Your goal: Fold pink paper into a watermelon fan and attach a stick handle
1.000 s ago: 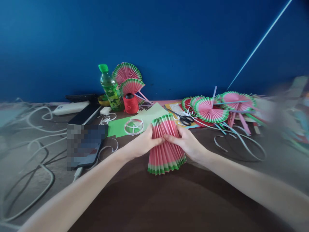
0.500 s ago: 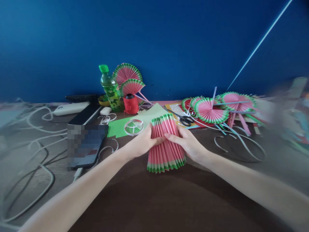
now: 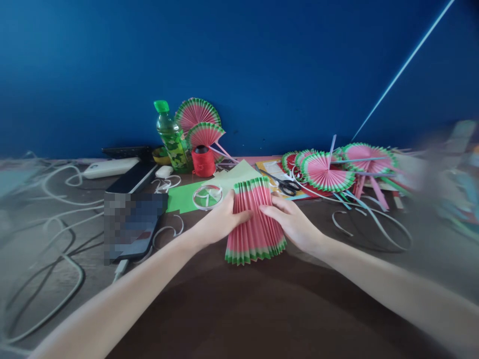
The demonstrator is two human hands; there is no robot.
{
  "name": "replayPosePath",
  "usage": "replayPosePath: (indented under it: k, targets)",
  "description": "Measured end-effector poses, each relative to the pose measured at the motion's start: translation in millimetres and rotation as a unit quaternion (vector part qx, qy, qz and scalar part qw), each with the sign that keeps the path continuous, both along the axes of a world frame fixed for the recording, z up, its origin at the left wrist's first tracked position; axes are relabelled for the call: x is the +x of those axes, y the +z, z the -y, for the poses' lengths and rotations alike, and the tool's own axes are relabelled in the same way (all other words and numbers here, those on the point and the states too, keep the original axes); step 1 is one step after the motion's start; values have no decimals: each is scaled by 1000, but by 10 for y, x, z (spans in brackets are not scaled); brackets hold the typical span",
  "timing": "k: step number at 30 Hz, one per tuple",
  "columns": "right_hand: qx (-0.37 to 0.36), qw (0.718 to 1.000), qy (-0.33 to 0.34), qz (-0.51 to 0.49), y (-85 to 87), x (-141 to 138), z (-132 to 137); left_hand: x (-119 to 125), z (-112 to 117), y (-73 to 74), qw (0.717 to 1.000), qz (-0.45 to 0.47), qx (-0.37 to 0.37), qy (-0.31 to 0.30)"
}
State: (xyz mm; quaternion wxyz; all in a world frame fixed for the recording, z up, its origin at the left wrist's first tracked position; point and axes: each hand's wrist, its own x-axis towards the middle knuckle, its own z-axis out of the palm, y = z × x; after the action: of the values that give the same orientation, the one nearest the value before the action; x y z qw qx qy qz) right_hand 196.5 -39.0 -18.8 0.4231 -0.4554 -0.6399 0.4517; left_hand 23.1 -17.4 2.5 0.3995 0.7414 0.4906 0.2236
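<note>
Left grip (image 3: 220,219) and right grip (image 3: 297,224) clasp opposite sides of a pink, green-edged pleated paper sheet (image 3: 257,240) between them. Beyond the left grip lies flat green paper (image 3: 182,197); beyond the right grip, black-handled scissors (image 3: 289,187). Farther past the left grip stand a red cylindrical spool (image 3: 203,163) and green-capped plastic bottle (image 3: 172,137).

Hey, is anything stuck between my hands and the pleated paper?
Nothing visible is: your left hand and right hand hold the pleated paper directly, thumbs on its front. The scissors lie farther back, toward the wall.
</note>
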Motion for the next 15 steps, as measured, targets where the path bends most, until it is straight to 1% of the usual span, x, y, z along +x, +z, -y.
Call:
replayPosePath:
  k: [3,7,11,15]
  targets:
    - [17,999,-10,43,60,-3,20,13,10,16,1000,0,4,4]
    - [26,997,-13,67,94,-11,26,16,23,8,999,22,27,-2]
    - [8,997,2,74,86,-20,22,18,41,-17,998,35,43,-14]
    - [-14,997,20,71,87,-21,28,45,65,-22,998,51,36,-16]
